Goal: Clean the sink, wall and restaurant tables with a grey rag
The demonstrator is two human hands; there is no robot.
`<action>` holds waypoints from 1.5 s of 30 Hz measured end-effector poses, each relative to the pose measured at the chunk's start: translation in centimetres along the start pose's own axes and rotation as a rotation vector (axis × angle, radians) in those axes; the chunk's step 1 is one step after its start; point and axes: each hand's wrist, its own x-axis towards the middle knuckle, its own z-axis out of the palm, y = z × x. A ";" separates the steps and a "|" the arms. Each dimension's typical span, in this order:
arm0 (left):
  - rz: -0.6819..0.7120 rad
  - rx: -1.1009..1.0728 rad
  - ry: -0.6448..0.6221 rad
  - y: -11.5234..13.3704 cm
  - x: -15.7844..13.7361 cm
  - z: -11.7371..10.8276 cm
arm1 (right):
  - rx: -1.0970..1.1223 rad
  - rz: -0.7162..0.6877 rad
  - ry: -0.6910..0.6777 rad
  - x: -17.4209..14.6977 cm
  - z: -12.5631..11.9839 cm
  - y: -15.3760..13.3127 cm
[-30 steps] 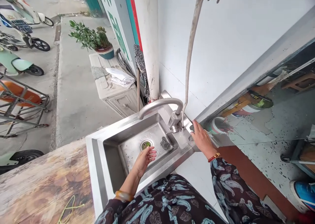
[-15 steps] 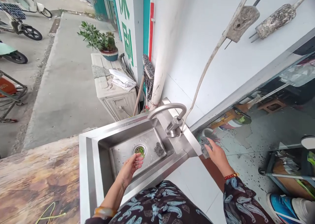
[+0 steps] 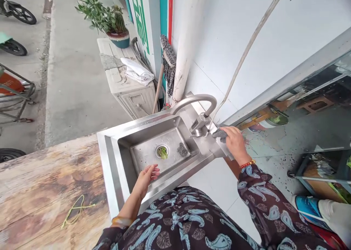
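Grey rag (image 3: 219,134) held in the right hand (image 3: 235,142), near the tap (image 3: 202,121).
Left hand (image 3: 146,176), bare and loosely curled, hangs over the sink (image 3: 109,162); greens (image 3: 163,153) lie on the drain (image 3: 157,151).

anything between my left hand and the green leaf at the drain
Nothing visible. The left hand hangs over the near side of the sink; the green leaf lies at the drain beyond. The steel wool scourer sits right of that path, the faucet farther off.

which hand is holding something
The right hand, with red beads at its wrist: it holds what looks like a grey cloth, while the left hand, over the sink, shows nothing in it.
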 end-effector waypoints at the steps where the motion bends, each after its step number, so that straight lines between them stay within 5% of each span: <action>1: 0.047 0.118 0.045 -0.5 0.0 -1.0 | 0.046 0.035 -0.024 -2.2 1.6 -0.4; 5: 0.309 0.733 0.179 -3.3 -0.6 -5.0 | 0.184 0.049 -0.163 -6.8 7.8 -2.7; 11: 0.541 1.368 0.045 -7.3 -2.1 -6.5 | 0.149 0.266 -0.335 -5.1 15.2 -3.4; 16: 0.556 1.546 0.073 -7.6 -2.5 -5.6 | 0.177 0.441 -0.327 -8.9 16.5 -7.7; 20: 0.559 1.561 0.079 -7.5 -2.5 -5.5 | 0.321 0.269 -0.415 -10.1 16.1 -14.4; 22: 0.556 1.546 0.083 -7.6 -2.5 -5.4 | 0.361 0.201 -0.368 -9.3 15.5 -15.4; 26: 0.555 1.528 0.134 -7.9 -2.7 -5.0 | 0.207 0.227 -0.224 -8.0 14.1 -9.9; 31: 0.561 1.575 0.162 -7.8 -3.1 -4.3 | 0.102 0.344 -0.308 -12.0 14.2 -2.3; 39: 0.560 1.591 0.174 -7.1 -3.6 -3.5 | 0.358 0.559 -0.171 -17.7 13.6 -0.4; 45: 0.616 1.536 0.225 -7.7 -3.8 -3.9 | 0.434 0.764 -0.026 -22.3 9.2 0.0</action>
